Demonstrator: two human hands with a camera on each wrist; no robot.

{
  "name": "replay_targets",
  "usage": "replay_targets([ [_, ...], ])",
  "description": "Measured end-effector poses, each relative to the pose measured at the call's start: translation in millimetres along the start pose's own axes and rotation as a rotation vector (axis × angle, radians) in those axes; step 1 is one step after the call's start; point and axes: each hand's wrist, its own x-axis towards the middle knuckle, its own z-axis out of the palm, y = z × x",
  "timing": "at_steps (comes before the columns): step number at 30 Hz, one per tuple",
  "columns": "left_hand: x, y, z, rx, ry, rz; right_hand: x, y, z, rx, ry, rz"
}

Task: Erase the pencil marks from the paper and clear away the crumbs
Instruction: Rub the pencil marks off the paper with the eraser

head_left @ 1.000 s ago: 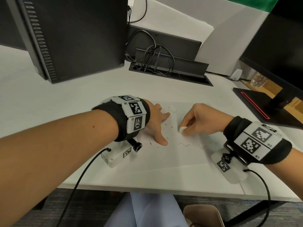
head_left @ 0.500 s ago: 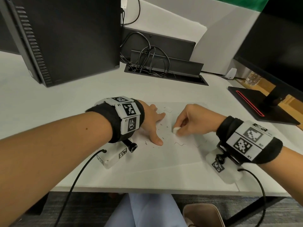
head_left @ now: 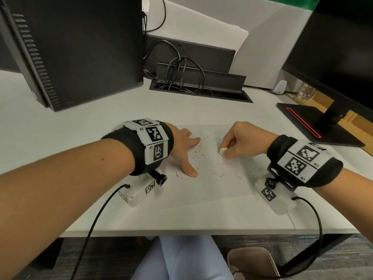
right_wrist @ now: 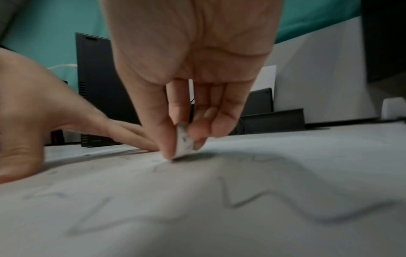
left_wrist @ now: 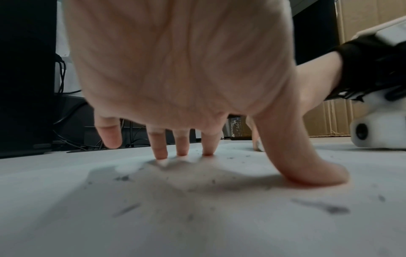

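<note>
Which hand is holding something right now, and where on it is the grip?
The right hand pinches a small white eraser by its flat sides, thumb against fingers. The left hand holds nothing, fingertips pressing the white paper sheet.

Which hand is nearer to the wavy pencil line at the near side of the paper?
Left. The left hand presses the paper with its thumb just left of the wavy pencil line; the right hand, pinching the eraser, works farther back.
</note>
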Motion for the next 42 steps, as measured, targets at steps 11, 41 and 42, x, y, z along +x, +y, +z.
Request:
replay_targets([
  [11,0.6,-26.9,-0.6,-0.176,0.018,0.029,23.9,-25.8,-2.6,-0.005,0.028,-0.066],
  [41,-3.9,1.0,-13.8,0.031,0.002,0.019,-7.5,-8.9,-0.6,0.101,-0.129,-0.092],
  [42,-3.0,5.2,-12.4,0.018,0.015,0.039,-7.4,-9.4,0.0,0.108,-0.126,-0.099],
])
